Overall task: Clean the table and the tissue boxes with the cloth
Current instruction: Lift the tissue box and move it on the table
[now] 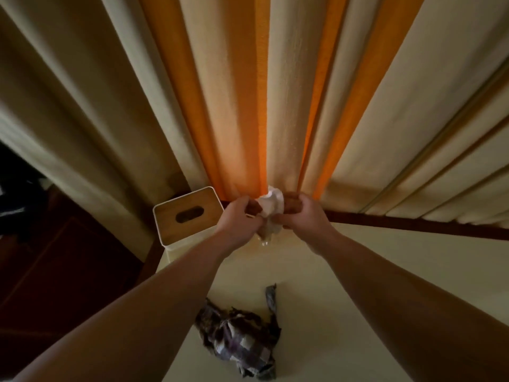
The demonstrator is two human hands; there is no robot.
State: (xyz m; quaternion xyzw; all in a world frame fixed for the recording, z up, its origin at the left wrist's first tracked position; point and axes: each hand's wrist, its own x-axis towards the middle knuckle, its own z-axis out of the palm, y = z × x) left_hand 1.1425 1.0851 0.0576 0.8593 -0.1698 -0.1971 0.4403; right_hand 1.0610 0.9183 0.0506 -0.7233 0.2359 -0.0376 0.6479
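A white tissue box (190, 216) with a wooden lid and an oval slot stands at the table's far left corner. Just to its right, my left hand (237, 219) and my right hand (303, 213) grip the two sides of what looks like a second tissue box (254, 208), brown on top and mostly hidden by my fingers. A crumpled white tissue (271, 202) sticks up from it between my hands. The dark checked cloth (239, 337) lies bunched on the cream table (278, 268) near me, touched by neither hand.
Cream and orange curtains (248, 106) hang right behind the table's far edge. A dark wooden rail (413, 224) runs along that edge on the right. Dark wooden furniture or floor (68, 271) lies beyond the table's left side.
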